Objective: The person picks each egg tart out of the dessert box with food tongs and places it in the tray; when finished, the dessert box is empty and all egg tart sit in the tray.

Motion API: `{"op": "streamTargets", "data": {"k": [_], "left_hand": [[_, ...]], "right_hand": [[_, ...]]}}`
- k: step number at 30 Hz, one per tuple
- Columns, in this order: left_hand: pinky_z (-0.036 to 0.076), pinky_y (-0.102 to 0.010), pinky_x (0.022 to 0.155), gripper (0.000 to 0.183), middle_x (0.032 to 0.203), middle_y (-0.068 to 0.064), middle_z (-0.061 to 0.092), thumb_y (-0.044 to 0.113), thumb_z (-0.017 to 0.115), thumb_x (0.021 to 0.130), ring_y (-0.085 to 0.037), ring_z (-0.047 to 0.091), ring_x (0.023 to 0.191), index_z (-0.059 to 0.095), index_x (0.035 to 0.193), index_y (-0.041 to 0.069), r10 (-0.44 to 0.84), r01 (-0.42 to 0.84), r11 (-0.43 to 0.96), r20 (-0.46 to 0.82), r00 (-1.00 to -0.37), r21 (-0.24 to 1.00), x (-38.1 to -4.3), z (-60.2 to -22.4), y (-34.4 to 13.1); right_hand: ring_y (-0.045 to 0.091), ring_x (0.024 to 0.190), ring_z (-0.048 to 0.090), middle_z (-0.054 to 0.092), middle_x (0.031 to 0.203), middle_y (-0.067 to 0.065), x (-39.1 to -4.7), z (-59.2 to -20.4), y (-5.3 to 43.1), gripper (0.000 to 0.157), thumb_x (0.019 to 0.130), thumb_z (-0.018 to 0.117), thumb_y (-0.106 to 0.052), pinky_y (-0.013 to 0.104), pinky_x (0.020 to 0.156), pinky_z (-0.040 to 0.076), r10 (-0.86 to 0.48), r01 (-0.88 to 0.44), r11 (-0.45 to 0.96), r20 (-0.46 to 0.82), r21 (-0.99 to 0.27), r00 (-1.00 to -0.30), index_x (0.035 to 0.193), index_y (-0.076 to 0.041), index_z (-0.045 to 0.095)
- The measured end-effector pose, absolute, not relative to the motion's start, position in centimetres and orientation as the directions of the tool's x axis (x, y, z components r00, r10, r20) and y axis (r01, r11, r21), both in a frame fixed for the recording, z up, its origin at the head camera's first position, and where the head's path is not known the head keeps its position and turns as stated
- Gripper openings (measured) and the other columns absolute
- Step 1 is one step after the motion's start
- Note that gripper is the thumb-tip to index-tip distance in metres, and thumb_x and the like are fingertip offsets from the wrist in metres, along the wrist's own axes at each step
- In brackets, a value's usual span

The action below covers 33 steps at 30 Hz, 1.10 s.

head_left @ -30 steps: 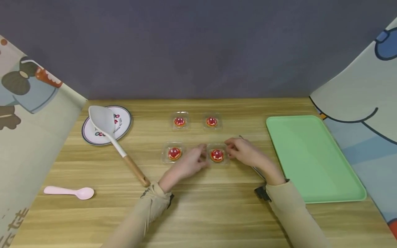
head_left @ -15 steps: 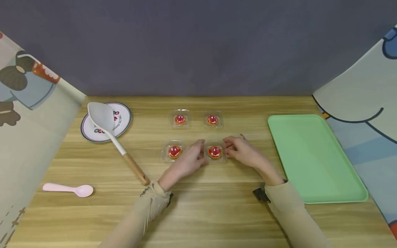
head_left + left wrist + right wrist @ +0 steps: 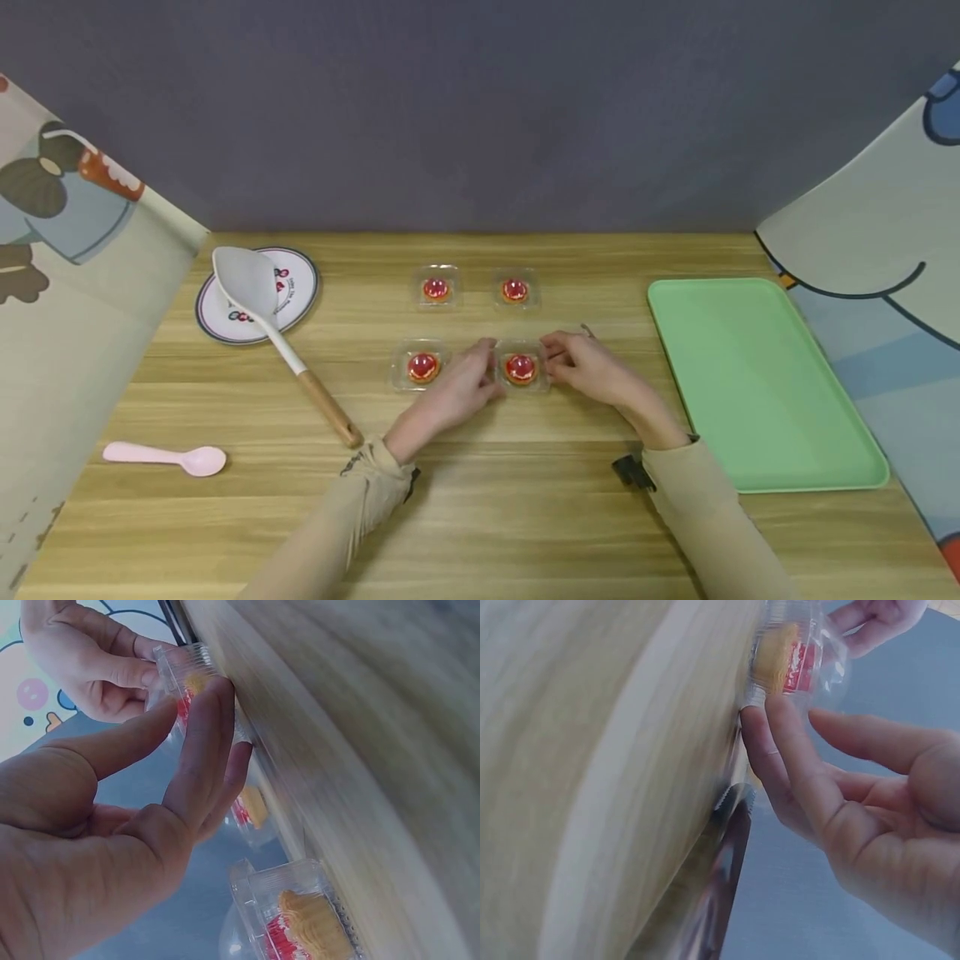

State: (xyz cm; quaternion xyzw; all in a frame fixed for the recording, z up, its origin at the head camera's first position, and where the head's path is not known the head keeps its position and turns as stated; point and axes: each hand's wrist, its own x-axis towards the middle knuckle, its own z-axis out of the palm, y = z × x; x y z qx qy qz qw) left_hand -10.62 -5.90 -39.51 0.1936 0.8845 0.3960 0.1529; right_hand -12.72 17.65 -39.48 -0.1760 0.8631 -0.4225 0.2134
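near the middle of the table [image 3: 510, 508], at about five o'clock from the centre of the head view, a small red-topped tart [image 3: 521, 368] sits in its clear box [image 3: 539, 386]. the step in hand seems to be taking hold of this box or squaring it up; either way, the next move would call for light, even pressure from both sides, as thin plastic may flex or skid. the left hand [image 3: 457, 387] is at the box's nine o'clock, about half open, fingers loosely bent with tips at the edge and thumb apart from them. the right hand [image 3: 588, 365], at three o'clock, is likewise half open, fingertips at the opposite edge. neither shows a closed grip. a green tray [image 3: 765, 383] lies farther out at three o'clock.
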Motion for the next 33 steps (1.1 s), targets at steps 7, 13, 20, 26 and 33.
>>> {"op": "streamTargets", "data": {"k": [7, 13, 20, 26, 33], "left_hand": [[0.062, -0.026, 0.07, 0.059, 0.099, -0.01, 0.068, -0.001, 0.081, 0.092, -0.023, 0.07, 0.084, 0.052, 0.141, -0.014, 0.472, 0.239, 0.613, -0.107, -0.875, 0.753, -10.77, -39.62, -5.92], [0.063, -0.028, 0.074, 0.067, 0.105, -0.013, 0.068, 0.0, 0.081, 0.092, -0.024, 0.071, 0.088, 0.047, 0.148, -0.016, 0.484, 0.253, 0.618, -0.106, -0.869, 0.744, -10.86, -39.65, -5.88], [0.063, -0.027, 0.071, 0.051, 0.1, -0.013, 0.069, 0.0, 0.082, 0.091, -0.026, 0.072, 0.086, 0.056, 0.134, -0.011, 0.478, 0.259, 0.619, -0.094, -0.873, 0.741, -10.71, -39.76, -5.89], [0.063, -0.027, 0.07, 0.04, 0.1, -0.014, 0.07, -0.001, 0.082, 0.091, -0.026, 0.072, 0.086, 0.061, 0.124, -0.008, 0.474, 0.248, 0.616, -0.101, -0.875, 0.748, -10.7, -39.82, -5.87], [0.061, -0.027, 0.067, 0.032, 0.095, -0.013, 0.069, 0.0, 0.082, 0.091, -0.023, 0.07, 0.082, 0.061, 0.115, -0.004, 0.461, 0.234, 0.622, -0.108, -0.881, 0.747, -10.66, -39.76, -5.85]], "right_hand": [[0.05, 0.119, 0.064, 0.06, 0.132, 0.039, -12.68, -39.51, 17.77, 0.042, 0.104, 0.057, 0.009, 0.047, 0.1, 0.062, -0.489, -0.12, 0.572, -0.22, -0.811, -0.844, 0.14, 0.027, 0.045], [0.05, 0.12, 0.064, 0.06, 0.133, 0.039, -12.6, -39.4, 17.9, 0.042, 0.104, 0.056, 0.01, 0.047, 0.101, 0.061, -0.481, -0.106, 0.571, -0.228, -0.814, -0.846, 0.141, 0.027, 0.045], [0.05, 0.118, 0.066, 0.061, 0.131, 0.039, -12.53, -39.42, 17.97, 0.041, 0.103, 0.057, 0.01, 0.049, 0.1, 0.062, -0.504, -0.143, 0.574, -0.21, -0.807, -0.838, 0.139, 0.027, 0.047], [0.05, 0.117, 0.066, 0.062, 0.13, 0.039, -12.47, -39.29, 18.0, 0.04, 0.104, 0.057, 0.009, 0.051, 0.1, 0.061, -0.517, -0.159, 0.561, -0.194, -0.812, -0.834, 0.138, 0.027, 0.047], [0.051, 0.119, 0.065, 0.06, 0.132, 0.041, -12.43, -39.1, 17.93, 0.044, 0.104, 0.058, 0.008, 0.053, 0.102, 0.06, -0.512, -0.143, 0.566, -0.21, -0.812, -0.833, 0.14, 0.028, 0.043]]}}
